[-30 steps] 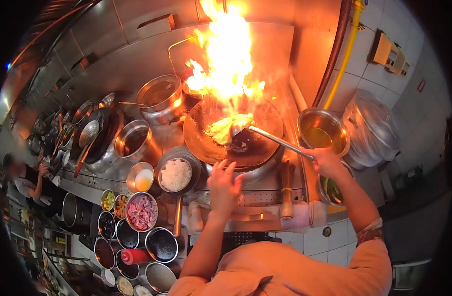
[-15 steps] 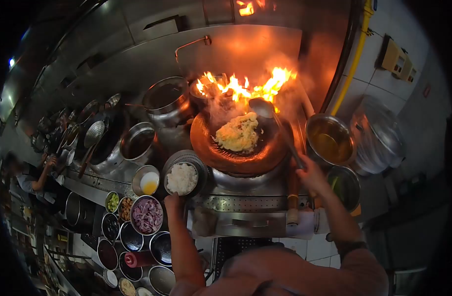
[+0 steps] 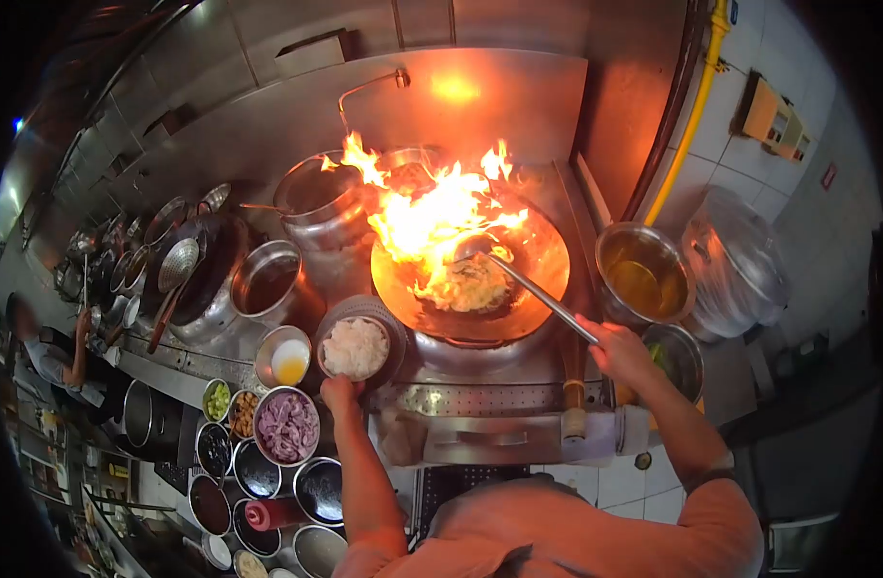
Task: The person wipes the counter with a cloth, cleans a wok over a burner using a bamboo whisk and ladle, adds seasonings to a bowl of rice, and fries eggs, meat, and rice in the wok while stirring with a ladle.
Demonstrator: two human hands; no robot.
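Note:
My left hand [image 3: 341, 393] is closed at the near rim of a bowl holding white rice [image 3: 355, 348]. That rice lies over a wider grey metal bowl [image 3: 391, 358] left of the wok. My right hand [image 3: 617, 349] grips the handle of a metal ladle [image 3: 549, 299]. The ladle's head reaches into the wok [image 3: 542, 270], against a yellow, egg-like mass [image 3: 472, 287]. Tall flames [image 3: 432, 217] rise from the wok's left and back, partly hiding the ladle head and the food.
Steel pots [image 3: 268, 279] stand at the left. Nearer are a bowl of sliced purple onion [image 3: 287, 424], an egg bowl [image 3: 289, 364] and a red-capped bottle [image 3: 268, 513]. A pot of yellowish liquid [image 3: 644, 275] sits right. Another person [image 3: 51, 356] stands far left.
The ladle head has moved from the wok's back edge down onto the yellow food. Flames have spread over the wok's left side. My left hand stays by the rice.

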